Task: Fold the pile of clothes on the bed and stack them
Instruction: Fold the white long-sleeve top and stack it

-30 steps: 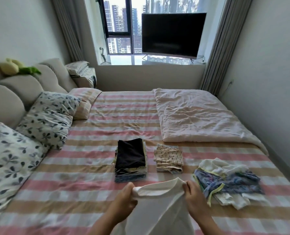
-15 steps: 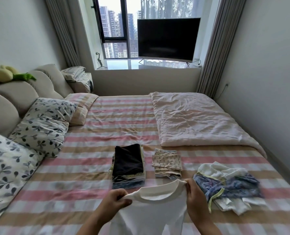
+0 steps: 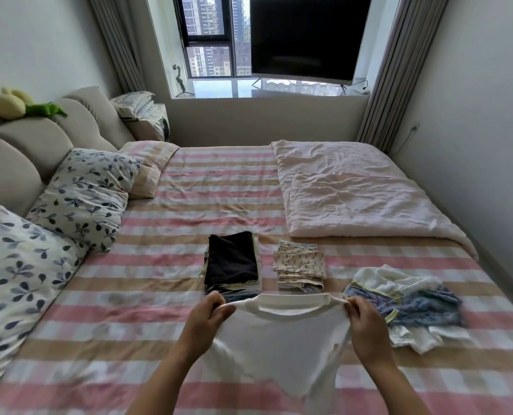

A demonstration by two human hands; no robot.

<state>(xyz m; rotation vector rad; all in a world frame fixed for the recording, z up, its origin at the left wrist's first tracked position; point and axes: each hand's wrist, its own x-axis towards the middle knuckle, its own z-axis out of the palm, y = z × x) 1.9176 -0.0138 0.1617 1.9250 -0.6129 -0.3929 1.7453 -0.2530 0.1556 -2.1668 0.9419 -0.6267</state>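
A white shirt [image 3: 282,345] hangs spread out in front of me above the striped bed [image 3: 147,333], collar up. My left hand [image 3: 204,322] pinches its left shoulder and my right hand [image 3: 366,327] pinches its right shoulder. Behind the shirt stands a folded stack with a black garment on top [image 3: 232,262]. To its right is a smaller folded stack of patterned cream cloth [image 3: 300,265]. An unfolded pile of white and blue clothes [image 3: 405,307] lies at the right.
A pale pink quilt [image 3: 354,190] covers the bed's far right part. Leaf-print pillows [image 3: 81,196] and a beige padded headboard [image 3: 24,157] line the left side. A dark television [image 3: 306,37] stands on the window sill beyond the bed. A wall runs close along the right.
My hands have drawn apart, stretching the white shirt wide by its shoulders so the collar shows flat. The view has tipped down and closer to the bed.
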